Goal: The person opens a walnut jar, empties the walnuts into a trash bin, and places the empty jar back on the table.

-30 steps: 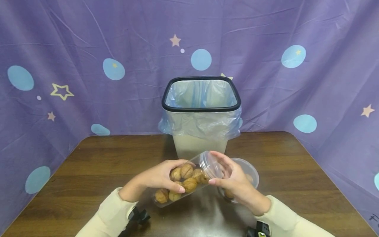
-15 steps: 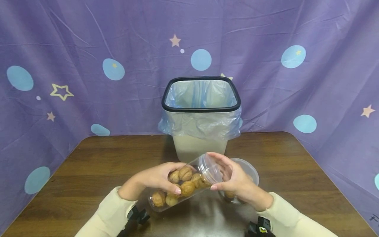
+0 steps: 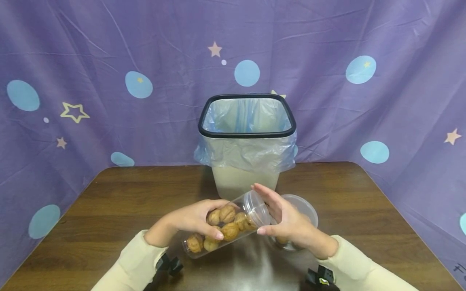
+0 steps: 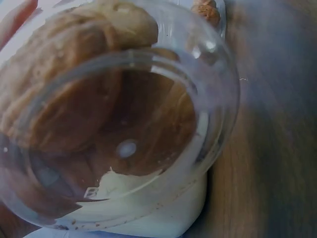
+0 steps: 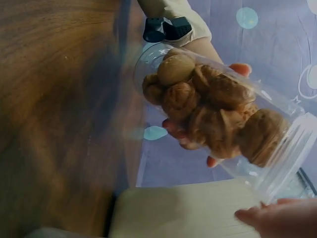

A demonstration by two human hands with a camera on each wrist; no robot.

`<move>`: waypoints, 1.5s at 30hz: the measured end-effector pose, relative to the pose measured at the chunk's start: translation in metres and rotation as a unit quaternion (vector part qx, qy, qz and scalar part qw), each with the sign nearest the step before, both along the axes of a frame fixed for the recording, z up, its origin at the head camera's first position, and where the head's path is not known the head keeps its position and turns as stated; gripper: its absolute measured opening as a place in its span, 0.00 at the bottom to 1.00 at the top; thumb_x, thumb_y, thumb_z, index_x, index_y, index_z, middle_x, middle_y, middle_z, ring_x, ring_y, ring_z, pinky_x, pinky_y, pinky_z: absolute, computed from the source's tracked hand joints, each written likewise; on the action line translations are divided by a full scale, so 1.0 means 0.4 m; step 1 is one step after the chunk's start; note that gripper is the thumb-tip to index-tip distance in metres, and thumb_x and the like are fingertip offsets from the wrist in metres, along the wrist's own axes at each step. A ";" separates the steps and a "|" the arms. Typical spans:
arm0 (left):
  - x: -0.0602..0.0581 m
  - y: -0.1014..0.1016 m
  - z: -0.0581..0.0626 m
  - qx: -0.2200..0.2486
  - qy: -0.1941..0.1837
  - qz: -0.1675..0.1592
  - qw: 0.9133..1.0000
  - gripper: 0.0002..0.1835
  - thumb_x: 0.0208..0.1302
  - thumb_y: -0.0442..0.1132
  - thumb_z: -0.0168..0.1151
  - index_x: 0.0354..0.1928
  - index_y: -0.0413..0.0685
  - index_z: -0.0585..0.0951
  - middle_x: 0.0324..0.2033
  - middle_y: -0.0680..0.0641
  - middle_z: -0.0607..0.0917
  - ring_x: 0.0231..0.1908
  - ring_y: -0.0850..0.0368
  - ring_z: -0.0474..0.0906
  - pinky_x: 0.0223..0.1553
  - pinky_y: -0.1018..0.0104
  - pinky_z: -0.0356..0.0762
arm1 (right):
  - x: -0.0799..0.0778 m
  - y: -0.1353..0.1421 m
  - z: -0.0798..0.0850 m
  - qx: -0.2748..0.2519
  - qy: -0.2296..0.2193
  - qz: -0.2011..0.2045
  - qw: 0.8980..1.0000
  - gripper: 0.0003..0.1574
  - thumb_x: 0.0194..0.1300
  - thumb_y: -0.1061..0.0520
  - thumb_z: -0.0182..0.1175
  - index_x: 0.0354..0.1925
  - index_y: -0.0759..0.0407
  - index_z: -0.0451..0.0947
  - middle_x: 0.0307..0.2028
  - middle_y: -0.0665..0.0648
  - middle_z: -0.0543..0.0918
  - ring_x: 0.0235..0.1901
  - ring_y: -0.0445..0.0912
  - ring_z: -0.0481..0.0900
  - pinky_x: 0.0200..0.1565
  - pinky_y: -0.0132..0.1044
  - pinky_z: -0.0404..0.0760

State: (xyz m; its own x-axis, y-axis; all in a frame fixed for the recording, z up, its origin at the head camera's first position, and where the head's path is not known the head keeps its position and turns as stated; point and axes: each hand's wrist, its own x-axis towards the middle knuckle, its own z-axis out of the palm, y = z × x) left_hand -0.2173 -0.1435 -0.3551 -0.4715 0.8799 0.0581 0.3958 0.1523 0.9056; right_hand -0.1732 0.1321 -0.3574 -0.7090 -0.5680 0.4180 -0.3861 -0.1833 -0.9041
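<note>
A clear plastic jar (image 3: pixel 238 230) of walnuts (image 3: pixel 230 231) lies tilted in front of me, its ridged clear lid (image 3: pixel 257 208) up and to the right. My left hand (image 3: pixel 191 218) grips its body, thumb over the near side. Around the lid my right hand (image 3: pixel 293 224) is spread, its fingers nearly straight behind the lid and its thumb at the near edge. The left wrist view looks into the jar's round base (image 4: pixel 126 148). In the right wrist view, walnuts (image 5: pixel 223 126) fill the jar, and the right fingers (image 5: pixel 282 218) are beside the lid.
Partly hidden behind my right hand, a clear round container (image 3: pixel 306 206) holds brownish pieces. A bin (image 3: pixel 244 182) with a black rim and bluish plastic liner (image 3: pixel 251 153) stands beyond the jar on the wooden table (image 3: pixel 145 190). A purple curtain (image 3: pixel 174 81) hangs behind.
Over the second, the jar has shifted slightly left and toward me in the left hand. The right hand's fingers have straightened and loosened from the lid.
</note>
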 end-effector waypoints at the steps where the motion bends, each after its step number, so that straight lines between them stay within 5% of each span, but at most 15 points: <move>1: -0.001 -0.001 -0.001 0.001 0.007 0.000 1.000 0.35 0.53 0.42 0.70 0.62 0.46 0.68 0.42 0.49 0.83 0.42 0.57 0.81 0.45 0.59 0.80 | 0.002 0.000 0.004 0.007 0.004 -0.015 1.000 0.58 0.54 0.54 0.70 0.69 0.74 0.46 0.68 0.76 0.51 0.66 0.35 0.58 0.63 0.26 0.59; 5: -0.001 -0.002 0.000 -0.012 0.034 0.016 0.999 0.35 0.52 0.43 0.71 0.62 0.48 0.69 0.42 0.51 0.83 0.42 0.58 0.80 0.46 0.62 0.79 | 0.012 -0.002 0.015 0.023 -0.003 -0.071 0.997 0.51 0.58 0.51 0.66 0.66 0.76 0.52 0.65 0.76 0.59 0.65 0.52 0.63 0.61 0.28 0.65; 9: 0.003 -0.003 0.002 -0.022 0.063 0.034 0.997 0.34 0.52 0.43 0.71 0.62 0.51 0.69 0.42 0.53 0.83 0.42 0.59 0.80 0.47 0.63 0.78 | 0.029 -0.008 0.021 0.009 -0.071 -0.095 0.993 0.49 0.58 0.54 0.65 0.66 0.76 0.53 0.64 0.76 0.60 0.65 0.66 0.58 0.60 0.29 0.66; 13: 0.005 -0.003 0.004 -0.031 0.085 0.049 0.995 0.34 0.52 0.44 0.71 0.61 0.51 0.70 0.42 0.54 0.83 0.42 0.60 0.80 0.46 0.63 0.78 | 0.042 -0.016 0.022 -0.009 -0.132 -0.110 0.985 0.50 0.57 0.55 0.66 0.66 0.76 0.52 0.65 0.75 0.59 0.64 0.66 0.59 0.59 0.31 0.69; 22: 0.004 -0.003 0.004 -0.037 0.103 0.058 0.992 0.34 0.51 0.44 0.71 0.61 0.51 0.70 0.42 0.55 0.83 0.41 0.61 0.80 0.45 0.64 0.78 | 0.044 -0.025 0.017 -0.001 -0.177 -0.134 0.975 0.49 0.53 0.60 0.69 0.65 0.75 0.56 0.57 0.75 0.68 0.56 0.60 0.72 0.51 0.33 0.77; 37: 0.003 -0.006 0.003 -0.032 0.083 0.053 0.995 0.34 0.51 0.44 0.71 0.61 0.51 0.70 0.42 0.54 0.83 0.41 0.60 0.80 0.45 0.64 0.79 | 0.030 -0.017 0.006 -0.022 -0.138 -0.117 0.983 0.49 0.51 0.65 0.69 0.64 0.79 0.55 0.60 0.76 0.65 0.60 0.59 0.68 0.57 0.32 0.72; 45: -0.001 -0.006 0.004 -0.022 0.077 0.041 0.996 0.35 0.51 0.41 0.71 0.62 0.47 0.69 0.42 0.52 0.83 0.41 0.60 0.80 0.45 0.64 0.79 | 0.005 0.001 -0.007 -0.022 -0.068 -0.086 0.994 0.51 0.48 0.66 0.70 0.62 0.83 0.54 0.62 0.80 0.60 0.57 0.38 0.71 0.59 0.28 0.68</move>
State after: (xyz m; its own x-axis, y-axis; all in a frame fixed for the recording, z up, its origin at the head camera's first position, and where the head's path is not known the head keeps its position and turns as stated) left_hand -0.2177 -0.1460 -0.3533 -0.5308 0.8419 0.0969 0.5137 0.2288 0.8269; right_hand -0.1713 0.1326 -0.3602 -0.8455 -0.4166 0.3340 -0.2905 -0.1660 -0.9424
